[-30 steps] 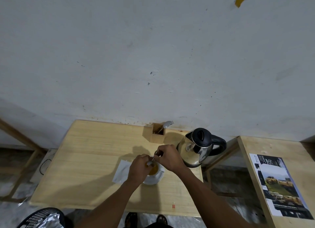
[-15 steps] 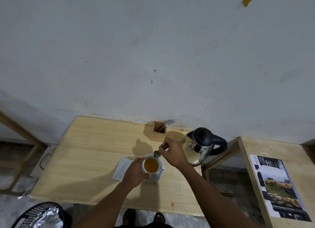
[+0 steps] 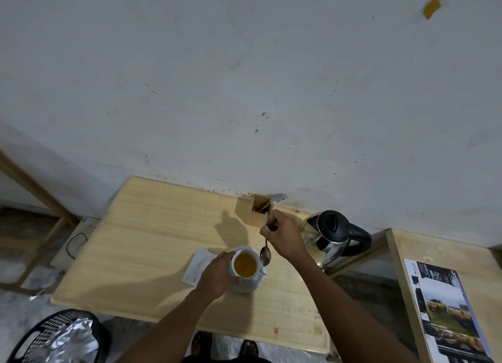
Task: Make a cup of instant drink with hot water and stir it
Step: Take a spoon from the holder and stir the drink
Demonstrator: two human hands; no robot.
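Observation:
A white cup (image 3: 245,265) holding amber drink rests on a white saucer (image 3: 251,285) on the wooden table (image 3: 152,240). My left hand (image 3: 217,273) grips the cup's left side. My right hand (image 3: 282,235) pinches the handle of a metal spoon (image 3: 265,255), which hangs bowl-down just right of the cup's rim, out of the drink. A steel kettle (image 3: 332,235) with a black lid and handle stands to the right of my right hand.
A wooden cutlery box (image 3: 256,209) with a fork sits at the table's back edge by the wall. A white sachet (image 3: 197,266) lies left of the saucer. A second table with a printed sheet (image 3: 448,308) stands right; a black basket (image 3: 58,335) sits lower left.
My right hand has lifted the spoon out of the cup and holds it beside the rim. My left hand has stayed on the cup.

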